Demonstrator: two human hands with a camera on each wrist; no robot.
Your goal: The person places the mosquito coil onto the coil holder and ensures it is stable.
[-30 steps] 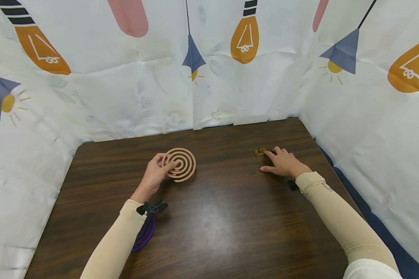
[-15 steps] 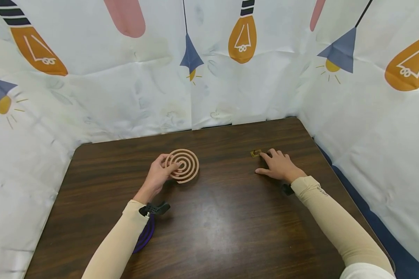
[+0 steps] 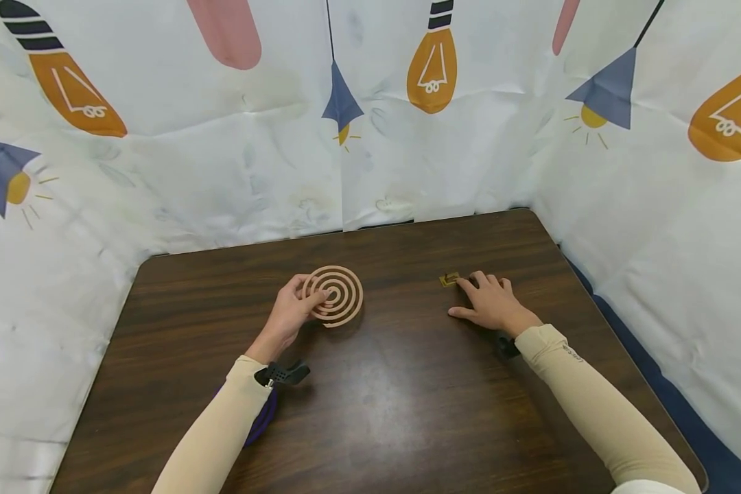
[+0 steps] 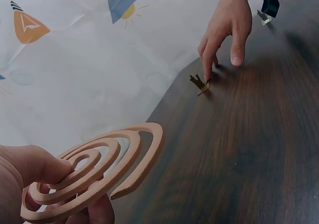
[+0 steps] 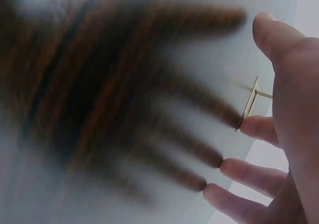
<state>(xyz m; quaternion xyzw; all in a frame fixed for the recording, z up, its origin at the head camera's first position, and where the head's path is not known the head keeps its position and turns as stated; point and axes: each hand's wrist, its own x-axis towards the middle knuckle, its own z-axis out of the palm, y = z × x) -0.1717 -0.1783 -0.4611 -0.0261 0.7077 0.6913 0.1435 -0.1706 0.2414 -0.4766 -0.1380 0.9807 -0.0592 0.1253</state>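
Note:
My left hand (image 3: 287,312) pinches a tan mosquito coil (image 3: 347,315) between thumb and fingers, its thumb near the spiral's middle. The left wrist view shows the coil (image 4: 149,157) tilted, its outer end free. My right hand (image 3: 492,302) lies low over the table with fingers spread. Its index fingertip touches a small brass-coloured mosquito coil stand (image 3: 448,280), a thin flat plate with an upright prong. In the right wrist view the stand (image 5: 250,102) rises at the index fingertip. A purple mosquito coil (image 3: 264,420) lies on the table, mostly hidden under my left forearm.
The dark wood-grain table (image 3: 377,398) ends at the back against a white curtain (image 3: 272,165) printed with lamps and bulbs. More curtain hangs at both sides. A dark blue cloth (image 3: 673,391) shows below the table's right edge.
My left hand has carried the tan coil a little to the right. The stand has slid slightly left and nearer along with my right fingertips.

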